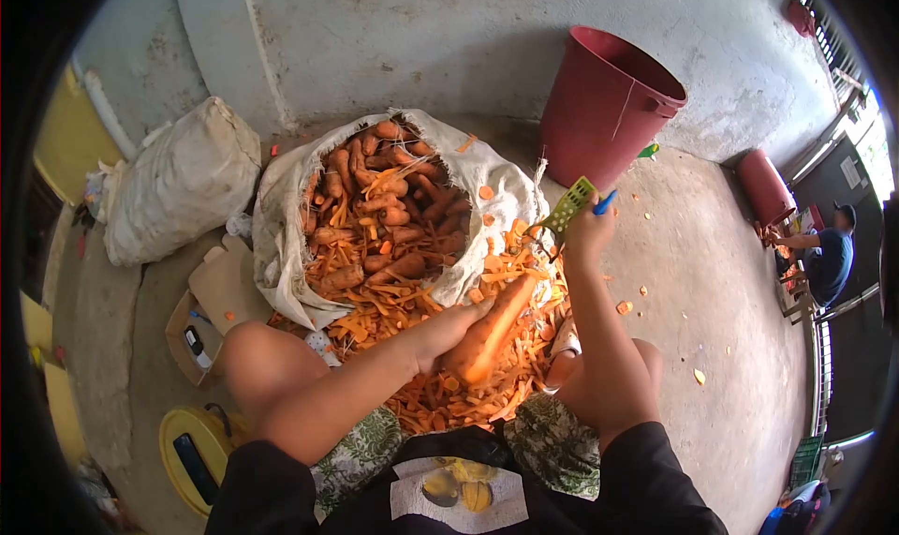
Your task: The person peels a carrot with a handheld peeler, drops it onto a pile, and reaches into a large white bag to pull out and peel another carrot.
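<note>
My left hand is closed around a large carrot, partly peeled, with a bright orange strip down its side. To the right and higher, my right hand grips a tool with a green slotted head and a blue part at its end. The tool is apart from the carrot. Below both hands lies a heap of orange peelings. Beyond them an open white sack holds many unpeeled carrots, with peelings along its near edge.
A tall red bin stands by the wall. At left are a full white sack, a cardboard box and a yellow lid with a phone on it. A person in blue is at far right, near another red bin.
</note>
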{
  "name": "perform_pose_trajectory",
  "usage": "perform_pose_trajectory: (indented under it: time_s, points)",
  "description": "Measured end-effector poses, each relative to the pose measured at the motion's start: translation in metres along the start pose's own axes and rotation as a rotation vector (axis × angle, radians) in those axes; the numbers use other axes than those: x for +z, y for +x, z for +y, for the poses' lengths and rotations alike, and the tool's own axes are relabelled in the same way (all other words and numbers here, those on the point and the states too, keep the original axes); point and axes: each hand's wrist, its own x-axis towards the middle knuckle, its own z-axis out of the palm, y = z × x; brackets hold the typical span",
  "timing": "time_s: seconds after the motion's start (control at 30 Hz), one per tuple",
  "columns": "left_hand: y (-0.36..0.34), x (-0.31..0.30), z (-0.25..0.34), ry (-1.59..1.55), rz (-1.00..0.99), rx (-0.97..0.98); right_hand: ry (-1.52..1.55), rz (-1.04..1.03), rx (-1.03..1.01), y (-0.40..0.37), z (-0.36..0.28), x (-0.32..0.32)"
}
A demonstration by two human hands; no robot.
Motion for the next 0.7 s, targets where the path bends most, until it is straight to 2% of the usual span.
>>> perform_pose_trajectory:
  time_s: [0.07,0.1,0.13,0.17,0.2,0.27,0.33,0.37,0.4,0.47,0.5,0.6,0.63,0.7]
  points:
    - [0.004,-0.009,0.005,-0.083,-0.042,0.017,0.602,-0.17,0.173,-0.002,-0.007,-0.004]
    - [0.007,-0.014,0.007,-0.166,-0.086,0.036,0.398,-0.27,0.117,-0.019,-0.035,-0.021]
    - [0.014,-0.021,0.004,-0.169,-0.088,0.039,0.567,-0.394,0.259,-0.036,-0.041,-0.02]
    - [0.024,-0.029,0.0,-0.228,-0.084,0.103,0.57,-0.446,0.286,-0.056,-0.052,-0.022]
    - [0.033,-0.036,-0.003,-0.285,-0.078,0.168,0.479,-0.505,0.153,-0.072,-0.051,-0.022]
    - [0.035,-0.037,-0.003,-0.327,-0.129,0.213,0.489,-0.662,0.261,-0.097,-0.081,-0.043]
    - [0.026,-0.028,0.0,-0.317,0.028,0.193,0.276,-0.539,-0.069,-0.11,-0.059,-0.029]
    - [0.031,-0.033,-0.003,-0.321,-0.003,0.2,0.22,-0.576,0.031,-0.109,-0.054,-0.028]
    - [0.028,-0.03,0.0,-0.323,-0.002,0.201,0.219,-0.578,0.031,-0.104,-0.05,-0.025]
    - [0.017,-0.018,0.008,0.056,0.033,0.094,0.089,-0.336,-0.113,-0.081,-0.03,-0.011]
    - [0.013,-0.013,0.001,-0.032,-0.008,-0.002,0.043,-0.24,-0.095,-0.056,-0.015,-0.003]
    - [0.0,0.006,-0.001,0.145,0.034,-0.009,-0.076,0.056,-0.131,0.005,0.005,-0.007]
    - [0.001,0.004,0.0,0.147,0.034,-0.01,-0.075,0.058,-0.129,0.009,0.007,-0.008]
    - [0.005,-0.004,0.003,-0.11,-0.142,0.054,0.312,-0.052,0.137,0.012,0.01,-0.006]
